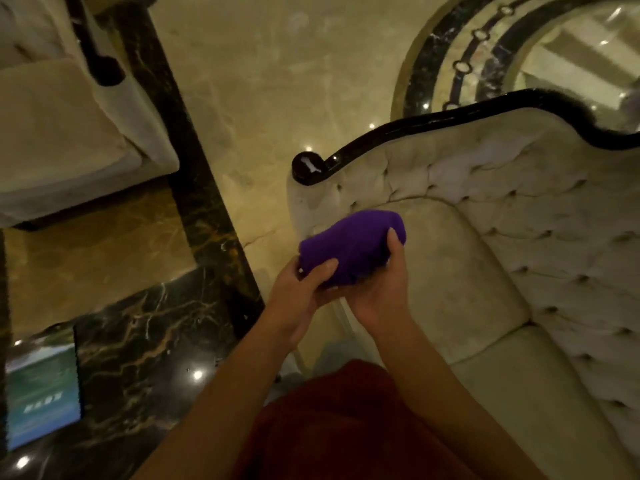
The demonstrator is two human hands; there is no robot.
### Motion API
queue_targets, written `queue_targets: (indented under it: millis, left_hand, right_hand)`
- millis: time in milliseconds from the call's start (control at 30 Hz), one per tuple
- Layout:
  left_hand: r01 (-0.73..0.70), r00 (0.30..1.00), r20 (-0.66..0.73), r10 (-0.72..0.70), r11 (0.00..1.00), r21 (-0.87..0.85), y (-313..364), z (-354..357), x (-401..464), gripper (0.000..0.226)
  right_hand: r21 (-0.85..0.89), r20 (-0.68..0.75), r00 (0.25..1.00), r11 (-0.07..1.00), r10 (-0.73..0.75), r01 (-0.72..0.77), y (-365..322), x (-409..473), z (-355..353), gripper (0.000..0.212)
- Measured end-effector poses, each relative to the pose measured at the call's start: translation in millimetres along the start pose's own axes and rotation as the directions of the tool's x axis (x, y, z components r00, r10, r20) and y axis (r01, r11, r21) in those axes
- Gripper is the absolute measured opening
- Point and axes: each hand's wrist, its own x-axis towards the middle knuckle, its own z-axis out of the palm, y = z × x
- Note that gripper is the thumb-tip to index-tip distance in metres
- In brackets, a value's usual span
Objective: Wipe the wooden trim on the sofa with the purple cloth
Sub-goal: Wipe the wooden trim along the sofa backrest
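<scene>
both hands are closing around the purple cloth, the left hand pinching its near edge and the right hand cupping it from below, probably bunching it into a pad for wiping. the cloth is hovering over the sofa arm, well apart from the dark wooden trim farther off. no containers are showing.

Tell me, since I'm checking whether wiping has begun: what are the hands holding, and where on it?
The bunched purple cloth, in both hands: left hand at its near-left end, right hand under its right side. It is clear of the wooden trim.
</scene>
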Motion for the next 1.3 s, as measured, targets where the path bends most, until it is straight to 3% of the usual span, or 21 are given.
queue_targets:
  millis: [100, 233, 300, 400, 500, 567, 600, 667, 700, 733, 833, 933, 1000, 1100, 1200, 1300]
  left_hand:
    - [0.068, 0.998, -0.018, -0.066, 0.945, 0.320, 8.0, -1.5, 33.7, 0.051]
    - [0.179, 0.983, -0.059, -0.175, 0.820, 0.544, 21.5, -17.5, 89.2, 0.052]
    - [0.187, 0.982, -0.085, -0.169, 0.794, 0.579, 32.8, -24.3, 122.3, 0.053]
    - [0.157, 0.987, -0.069, -0.144, 0.796, 0.585, 54.9, -29.2, 180.0, 0.058]
    - [0.225, 0.955, 0.075, -0.286, 0.868, 0.443, 75.2, -38.3, 234.6, 0.078]
    - [0.297, 0.921, 0.125, -0.369, 0.873, 0.386, 80.7, -56.4, 276.5, 0.078]
    - [0.300, 0.932, 0.072, -0.355, 0.867, 0.397, 79.4, -70.2, 303.9, 0.069]
    - [0.216, 0.976, -0.117, -0.182, 0.834, 0.508, 74.2, -101.4, 343.5, 0.046]
    - [0.216, 0.974, -0.185, -0.133, 0.797, 0.565, 68.0, -121.0, 374.9, 0.046]
    - [0.190, 0.976, -0.205, -0.075, 0.755, 0.628, 65.9, -131.5, 385.0, 0.056]
    - [0.183, 0.983, -0.144, -0.113, 0.611, 0.770, 46.5, -166.9, 445.0, 0.087]
    - [0.116, 0.988, -0.043, -0.151, 0.511, 0.852, 36.3, -187.6, 482.5, 0.100]
    - [0.071, 0.985, 0.011, -0.170, 0.469, 0.880, 34.0, -197.6, 506.8, 0.097]
    - [0.010, 0.978, 0.083, -0.193, 0.439, 0.898, 31.8, -191.7, 523.8, 0.081]
    - [-0.005, 0.975, 0.109, -0.195, 0.471, 0.882, 32.3, -184.7, 526.3, 0.086]
    - [-0.029, 0.966, 0.157, -0.203, 0.521, 0.853, 42.4, -180.9, 524.3, 0.102]
  right_hand:
    - [-0.107, -0.199, 0.980, 0.994, -0.021, -0.001, 0.1, 30.4, 20.3, 0.077]
    - [-0.500, -0.068, 0.996, 0.866, -0.060, 0.018, -13.0, 99.1, 35.0, 0.068]
    - [-0.631, 0.004, 0.996, 0.773, -0.088, 0.071, -14.1, 137.5, 47.3, 0.068]
    - [-0.655, 0.120, 0.986, 0.737, -0.119, 0.169, -12.0, 197.0, 66.5, 0.069]
    - [-0.732, 0.166, 0.975, 0.644, -0.147, 0.222, -23.6, 256.7, 79.1, 0.072]
    - [-0.804, 0.151, 0.974, 0.551, -0.171, 0.222, -41.6, 304.0, 84.8, 0.068]
    - [-0.843, 0.116, 0.977, 0.501, -0.181, 0.193, -47.3, 331.2, 84.1, 0.064]
    - [-0.920, 0.122, 0.959, 0.335, -0.254, 0.206, -57.8, 362.6, 80.1, 0.055]
    - [-0.942, 0.127, 0.948, 0.263, -0.292, 0.207, -54.3, 388.1, 78.1, 0.053]
    - [-0.951, 0.198, 0.926, 0.167, -0.321, 0.262, -54.8, 389.6, 79.5, 0.053]
    - [-0.956, 0.293, 0.888, -0.091, -0.355, 0.279, -17.2, 425.8, 82.1, 0.053]
    - [-0.898, 0.395, 0.860, -0.332, -0.324, 0.287, 38.9, 451.8, 86.8, 0.051]
    - [-0.869, 0.407, 0.854, -0.425, -0.325, 0.253, 72.6, 472.7, 86.9, 0.048]
    - [-0.772, 0.529, 0.780, -0.571, -0.336, 0.278, 87.4, 486.6, 77.7, 0.042]
    - [-0.664, 0.644, 0.711, -0.668, -0.282, 0.336, 72.5, 495.6, 62.3, 0.039]
    - [-0.623, 0.608, 0.761, -0.730, -0.225, 0.282, 29.6, 509.1, 50.0, 0.036]
